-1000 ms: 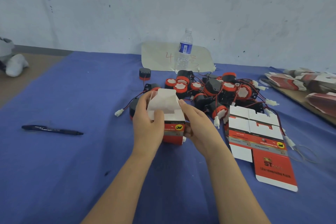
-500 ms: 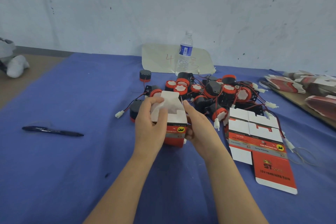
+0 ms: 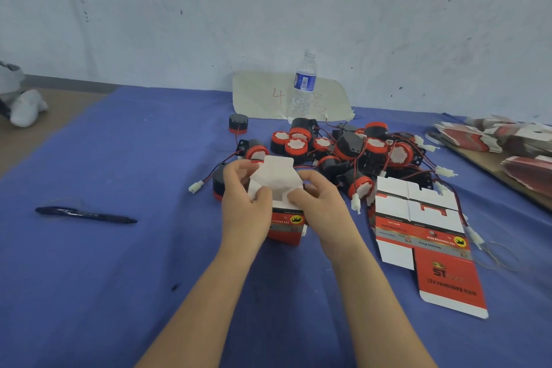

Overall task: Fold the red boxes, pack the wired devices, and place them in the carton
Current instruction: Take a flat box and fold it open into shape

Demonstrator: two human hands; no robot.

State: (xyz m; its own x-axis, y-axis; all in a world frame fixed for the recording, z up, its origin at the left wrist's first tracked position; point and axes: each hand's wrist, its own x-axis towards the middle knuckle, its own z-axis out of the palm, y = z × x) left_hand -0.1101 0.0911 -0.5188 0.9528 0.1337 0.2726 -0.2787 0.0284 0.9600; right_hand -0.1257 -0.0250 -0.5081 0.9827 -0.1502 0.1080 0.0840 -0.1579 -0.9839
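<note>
A small red box (image 3: 285, 225) stands on the blue table cloth (image 3: 119, 263) at the middle, its white top flaps (image 3: 276, 178) raised. My left hand (image 3: 243, 203) grips the box's left side with the thumb on a flap. My right hand (image 3: 321, 206) holds the right side and pinches another flap. Behind the box lies a pile of black and red wired devices (image 3: 346, 152) with white plugs. A flat unfolded red box (image 3: 424, 236) lies to the right. No carton is in view.
A black pen (image 3: 85, 214) lies at the left. A water bottle (image 3: 303, 86) stands on a paper sheet (image 3: 263, 95) by the wall. Stacks of flat red boxes (image 3: 490, 140) rest on a board at the far right. A clear loop (image 3: 495, 255) lies right of the flat box.
Both hands have shifted up onto the white top flaps, bending them over the box opening. The box has stayed in the same place on the cloth.
</note>
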